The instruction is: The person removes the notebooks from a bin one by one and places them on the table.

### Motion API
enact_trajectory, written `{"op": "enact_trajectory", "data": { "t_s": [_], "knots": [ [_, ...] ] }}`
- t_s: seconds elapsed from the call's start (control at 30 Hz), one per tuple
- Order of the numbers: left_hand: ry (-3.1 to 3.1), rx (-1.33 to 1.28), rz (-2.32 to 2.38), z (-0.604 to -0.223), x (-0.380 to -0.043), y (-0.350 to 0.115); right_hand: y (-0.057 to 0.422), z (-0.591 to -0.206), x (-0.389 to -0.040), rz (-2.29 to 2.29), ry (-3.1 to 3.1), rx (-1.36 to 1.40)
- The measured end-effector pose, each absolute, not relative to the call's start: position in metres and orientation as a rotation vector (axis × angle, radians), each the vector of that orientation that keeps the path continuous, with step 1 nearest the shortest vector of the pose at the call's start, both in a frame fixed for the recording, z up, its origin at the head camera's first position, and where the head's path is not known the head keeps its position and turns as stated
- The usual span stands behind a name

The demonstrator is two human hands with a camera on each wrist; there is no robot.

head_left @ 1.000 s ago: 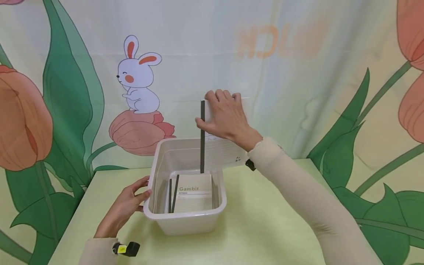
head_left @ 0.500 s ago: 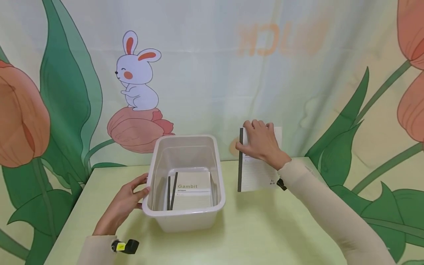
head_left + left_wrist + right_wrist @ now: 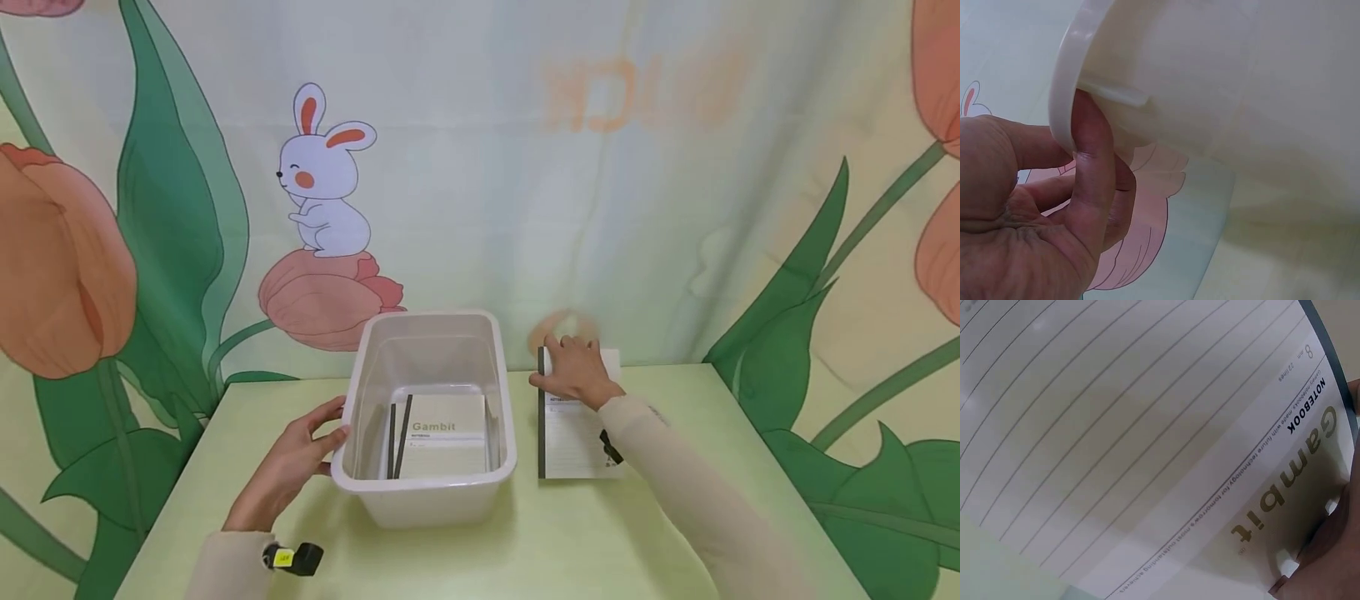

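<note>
My right hand [image 3: 577,371] holds a white-covered notebook [image 3: 577,442] near its top edge, the thumb over the dark spine. The notebook is right of the bin, low over the table, its lined cover facing me. "Gambit" and "NOTEBOOK" are printed on the cover [image 3: 1166,437] in the right wrist view. With curled fingers my left hand [image 3: 292,454] grips the left rim of a pale plastic bin [image 3: 427,504]. The left wrist view shows the fingers [image 3: 1094,169] hooked under the rim [image 3: 1063,87]. Inside the bin lean further notebooks [image 3: 446,454] with dark spines.
A light green table [image 3: 555,542] carries the bin, its back edge meeting a hanging cloth [image 3: 465,208] printed with tulips and a rabbit. Black cameras [image 3: 303,559] are strapped to both wrists.
My right hand has lifted the notebook out of the bin, carried it right and lowered it toward the table. My left hand has stayed on the bin's rim.
</note>
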State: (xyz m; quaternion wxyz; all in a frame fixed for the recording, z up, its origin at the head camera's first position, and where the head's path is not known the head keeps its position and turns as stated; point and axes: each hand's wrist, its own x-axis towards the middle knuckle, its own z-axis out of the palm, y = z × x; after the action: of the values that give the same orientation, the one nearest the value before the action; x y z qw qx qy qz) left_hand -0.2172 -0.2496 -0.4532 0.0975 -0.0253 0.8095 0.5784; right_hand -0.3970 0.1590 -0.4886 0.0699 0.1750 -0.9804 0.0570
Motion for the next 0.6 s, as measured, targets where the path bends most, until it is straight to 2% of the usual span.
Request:
{"op": "enact_trajectory", "data": {
  "t_s": [0.4, 0.6],
  "knots": [
    [2.4, -0.063, 1.707, -0.451, -0.213, -0.254, 0.14, -0.533, -0.425, 0.251, -2.99, 0.559],
    [2.396, -0.05, 1.715, -0.454, -0.215, -0.251, 0.146, -0.546, -0.43, 0.295, -3.027, 0.558]
  ]
}}
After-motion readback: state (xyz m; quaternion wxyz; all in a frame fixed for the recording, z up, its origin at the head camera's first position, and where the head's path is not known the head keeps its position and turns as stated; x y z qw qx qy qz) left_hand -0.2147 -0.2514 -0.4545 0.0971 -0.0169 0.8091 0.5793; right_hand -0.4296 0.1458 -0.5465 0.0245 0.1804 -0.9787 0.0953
